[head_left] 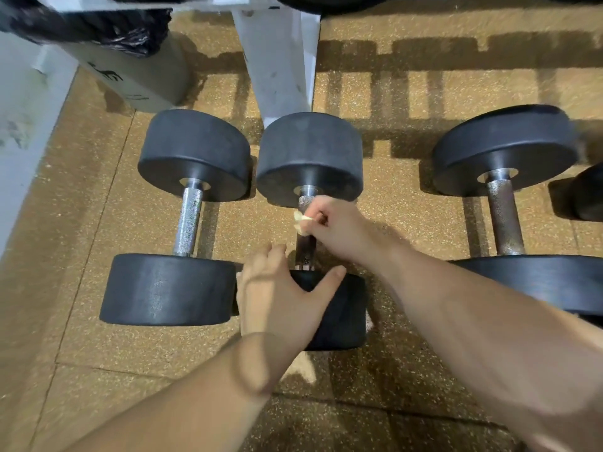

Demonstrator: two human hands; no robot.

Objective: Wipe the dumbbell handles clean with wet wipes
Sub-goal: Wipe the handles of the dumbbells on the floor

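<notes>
Right now my right hand (321, 220) is curled tight round a small pale wipe (299, 220). The wipe is pressed on the handle (306, 202) of the middle dumbbell (310, 158), near the far end of the bar. My left hand (277, 295) lies flat with its fingers spread on the near weight (342, 314) of that same dumbbell. It holds nothing and just rests there, thumb out to the right.

The middle dumbbell lies on the floor (408, 223), pointing away from me. The left dumbbell (192, 151) sits just beside it, and their far weights nearly touch. The right dumbbell (502, 148) lies well apart on the other side, partly behind my right arm. A bit of a fourth dumbbell (590, 194) peeks in at the right edge.

The floor is brown rubber with lots of little light specks, laid in big squares with thin lines between. Long dark shadows fall across it at the back. A white post (277, 60) stands just behind the middle dumbbell. A pale bin (137, 79) with a black bag (98, 24) in it stands at the back left, next to a pale wall (26, 125).
</notes>
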